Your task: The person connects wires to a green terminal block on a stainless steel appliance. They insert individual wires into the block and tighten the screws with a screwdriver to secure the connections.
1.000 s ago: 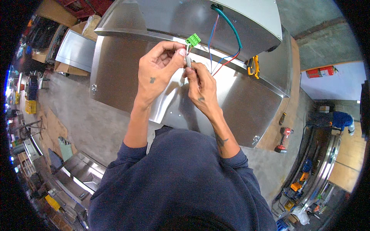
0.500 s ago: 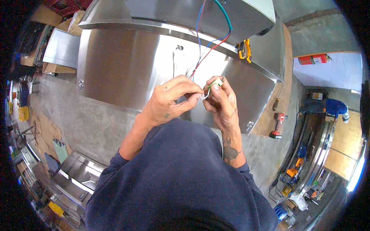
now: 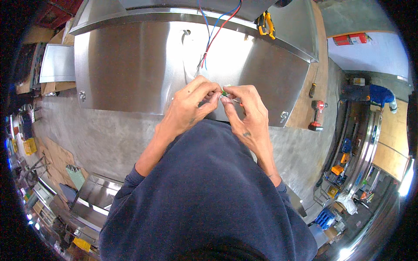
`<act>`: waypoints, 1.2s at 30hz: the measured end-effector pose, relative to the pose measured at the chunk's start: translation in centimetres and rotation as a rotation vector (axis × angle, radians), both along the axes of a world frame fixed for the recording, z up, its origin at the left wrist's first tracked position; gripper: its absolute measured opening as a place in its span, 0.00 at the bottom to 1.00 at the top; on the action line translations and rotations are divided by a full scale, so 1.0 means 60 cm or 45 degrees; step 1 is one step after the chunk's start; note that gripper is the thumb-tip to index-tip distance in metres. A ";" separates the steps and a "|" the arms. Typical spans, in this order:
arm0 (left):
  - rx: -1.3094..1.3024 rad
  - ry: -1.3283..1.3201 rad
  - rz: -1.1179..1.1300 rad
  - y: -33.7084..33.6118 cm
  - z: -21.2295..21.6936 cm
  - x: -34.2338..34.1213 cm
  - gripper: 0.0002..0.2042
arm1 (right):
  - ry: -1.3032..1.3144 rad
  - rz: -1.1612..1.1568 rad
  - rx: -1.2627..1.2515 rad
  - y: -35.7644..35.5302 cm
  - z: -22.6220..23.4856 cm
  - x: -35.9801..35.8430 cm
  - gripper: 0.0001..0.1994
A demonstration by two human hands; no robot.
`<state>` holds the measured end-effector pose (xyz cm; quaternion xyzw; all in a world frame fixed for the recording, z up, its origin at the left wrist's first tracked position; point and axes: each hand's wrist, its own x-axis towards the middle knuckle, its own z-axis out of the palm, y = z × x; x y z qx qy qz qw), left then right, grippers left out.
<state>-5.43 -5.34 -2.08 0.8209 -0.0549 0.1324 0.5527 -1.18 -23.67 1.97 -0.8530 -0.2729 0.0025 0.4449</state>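
Close together over the near edge of a stainless steel panel, my hands meet fingertip to fingertip. My left hand point(image 3: 191, 104) is closed in a pinch on a small green connector point(image 3: 224, 93), which shows only as a sliver between the fingers. My right hand point(image 3: 250, 111) pinches a thin rod with an orange-red end point(image 3: 241, 104), its point at the green piece. Fingers hide most of both things. Just beyond, red and blue wires point(image 3: 211, 41) hang down from a steel housing, and grey-white wires point(image 3: 199, 69) lie below them on the panel point(image 3: 126, 65).
Yellow-and-black pliers point(image 3: 266, 25) rest on the steel ledge. To the right, a screwdriver point(image 3: 312, 90) and a red cordless drill point(image 3: 317, 115) lie on a wooden board. Another person point(image 3: 379, 95) in blue bends over at far right. A fire extinguisher point(image 3: 350, 39) stands behind.
My right hand has turned over, knuckles up, and its fingers now hold the rod against the green piece. My left hand has come nearer to it. The whole view has shifted, with the panel higher.
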 end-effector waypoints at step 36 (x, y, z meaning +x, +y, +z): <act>-0.923 0.606 0.334 -0.003 -0.054 -0.053 0.20 | 0.695 0.061 -0.129 0.025 -0.076 -0.025 0.13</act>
